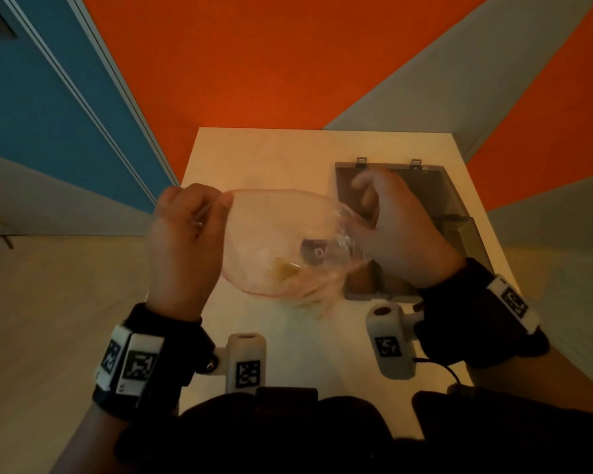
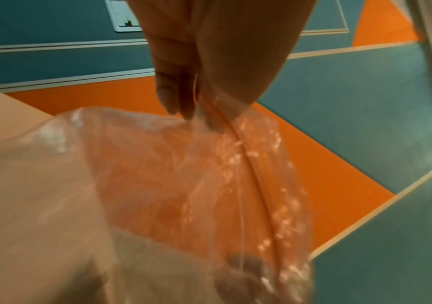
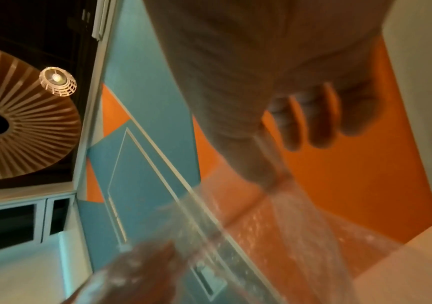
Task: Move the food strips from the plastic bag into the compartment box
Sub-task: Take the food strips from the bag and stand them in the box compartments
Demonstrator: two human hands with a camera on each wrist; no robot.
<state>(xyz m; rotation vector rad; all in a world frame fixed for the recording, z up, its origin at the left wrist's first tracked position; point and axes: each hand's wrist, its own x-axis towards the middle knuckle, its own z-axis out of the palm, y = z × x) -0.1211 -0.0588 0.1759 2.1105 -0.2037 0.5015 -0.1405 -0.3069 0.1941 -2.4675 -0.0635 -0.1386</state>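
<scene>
Your head view is dim and warm-toned, with wide-angle bending of wall lines toward the edges. The clear crinkled plastic bag (image 1: 281, 241) smears with motion blur, and both wrist views are soft. A lit round slatted pendant lamp (image 3: 57, 81) glows at the right wrist view's left, speckling the bag with glare.

Clear plastic bag (image 1: 271, 234) above open compartment box (image 1: 459, 213)

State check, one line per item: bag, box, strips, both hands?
plastic bag: held up above the table, mouth pulled open.
compartment box: on the table, lid open.
food strips: a yellowish piece inside the bag.
left hand: pinches the bag's left edge.
right hand: grips the bag's right edge.
</scene>
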